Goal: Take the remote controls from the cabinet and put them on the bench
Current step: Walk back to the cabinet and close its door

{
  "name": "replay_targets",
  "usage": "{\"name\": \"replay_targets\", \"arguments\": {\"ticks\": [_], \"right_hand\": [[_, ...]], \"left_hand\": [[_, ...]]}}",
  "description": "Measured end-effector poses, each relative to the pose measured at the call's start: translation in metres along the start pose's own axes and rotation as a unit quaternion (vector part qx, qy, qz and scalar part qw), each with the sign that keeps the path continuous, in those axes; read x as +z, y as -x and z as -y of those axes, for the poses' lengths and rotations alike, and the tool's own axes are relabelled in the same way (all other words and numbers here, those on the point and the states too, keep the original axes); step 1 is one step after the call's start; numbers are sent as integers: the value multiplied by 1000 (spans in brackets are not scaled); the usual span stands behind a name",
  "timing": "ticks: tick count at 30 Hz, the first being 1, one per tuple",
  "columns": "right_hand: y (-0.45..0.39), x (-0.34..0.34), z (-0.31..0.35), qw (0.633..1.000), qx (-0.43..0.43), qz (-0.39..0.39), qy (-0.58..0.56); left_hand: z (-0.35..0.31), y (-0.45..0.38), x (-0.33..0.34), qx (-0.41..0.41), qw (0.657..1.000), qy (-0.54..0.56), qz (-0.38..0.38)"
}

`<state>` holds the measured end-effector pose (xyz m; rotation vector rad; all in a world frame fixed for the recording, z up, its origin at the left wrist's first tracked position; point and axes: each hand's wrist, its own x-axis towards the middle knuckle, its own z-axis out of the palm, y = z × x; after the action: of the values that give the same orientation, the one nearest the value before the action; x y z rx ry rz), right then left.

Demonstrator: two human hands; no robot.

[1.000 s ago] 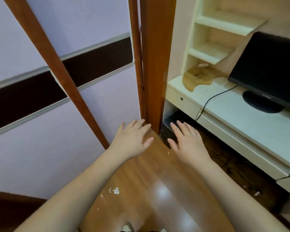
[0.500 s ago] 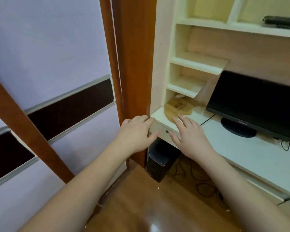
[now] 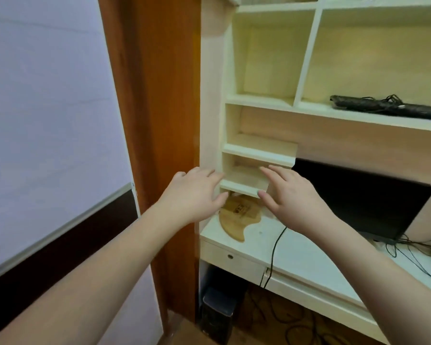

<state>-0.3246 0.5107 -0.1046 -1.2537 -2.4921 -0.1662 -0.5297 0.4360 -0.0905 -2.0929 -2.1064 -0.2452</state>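
Both hands, L (image 3: pixel 193 195) & R (image 3: pixel 290 199), empty, raised near shelves (image 3: pixel 259 155).

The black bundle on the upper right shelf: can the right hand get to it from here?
Probably yes. The right hand is open and empty, the shelf front is open, and nothing lies between it and the black bundle; it just sits higher, up and right.

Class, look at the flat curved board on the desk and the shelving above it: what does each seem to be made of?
Curved board: probably bamboo or light wood, smooth; warm tan with a dark printed or burnt mark.
Shelving: likely painted or laminated board; even cream matte faces, no grain showing.
Desk: seemingly the same cream board, slightly glossy.
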Motion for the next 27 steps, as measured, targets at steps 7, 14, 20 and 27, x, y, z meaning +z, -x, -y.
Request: {"name": "replay_targets", "arguments": {"ticks": [7,14,20,27], "right_hand": [[-65,-41,-34,998,-7,-49,29],[-141,-81,-73,993,-35,-105,35],[-207,-125,-98,985,-67,-155,21],[-275,-162,-95,973,-95,-208,14]], "left_hand": [[1,-81,-31,22,998,-31,-55],[-1,-153,-83,11,992,-60,-111],[16,-203,-140,-27,981,-102,-164],[43,-227,-200,-48,951,-168,-255]]}}
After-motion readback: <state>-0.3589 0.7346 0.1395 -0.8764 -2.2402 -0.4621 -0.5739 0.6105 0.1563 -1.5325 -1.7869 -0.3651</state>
